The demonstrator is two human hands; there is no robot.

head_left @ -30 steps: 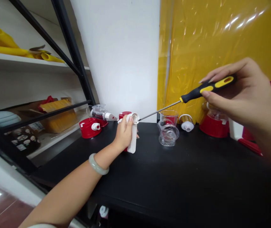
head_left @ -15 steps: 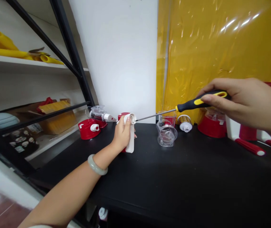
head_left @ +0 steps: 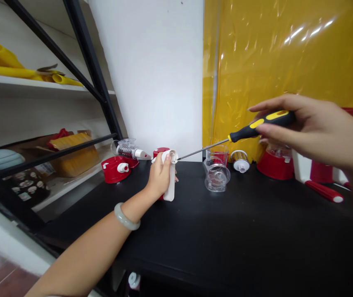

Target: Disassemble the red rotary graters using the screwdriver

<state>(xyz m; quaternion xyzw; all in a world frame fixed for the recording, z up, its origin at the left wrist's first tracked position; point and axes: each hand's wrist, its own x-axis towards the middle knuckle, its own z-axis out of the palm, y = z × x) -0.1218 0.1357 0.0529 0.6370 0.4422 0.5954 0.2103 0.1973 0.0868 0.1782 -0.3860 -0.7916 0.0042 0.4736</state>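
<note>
My left hand (head_left: 158, 175) is wrapped round a red and white plastic grater part (head_left: 170, 185), held upright at the back of the black table. A round white opening at its top faces right. My right hand (head_left: 321, 130) grips a screwdriver (head_left: 246, 131) with a black and yellow handle, thumb along the near side and index finger lifted off it. The thin metal shaft slopes down to the left. Its tip is at the round opening; how deep it sits I cannot tell. The fingers behind the handle are partly hidden.
Left of my hand sit a red grater base (head_left: 116, 169) and a clear-topped grater drum (head_left: 128, 149). Clear plastic housings (head_left: 217, 177), a metal drum (head_left: 240, 161) and a red base (head_left: 273, 165) stand to the right. A black-framed shelf (head_left: 97, 86) rises at left.
My right hand's fingers have opened slightly and shifted round the screwdriver handle, which has turned and tilted up a little. My left hand and the plastic part stay nearly in place.
</note>
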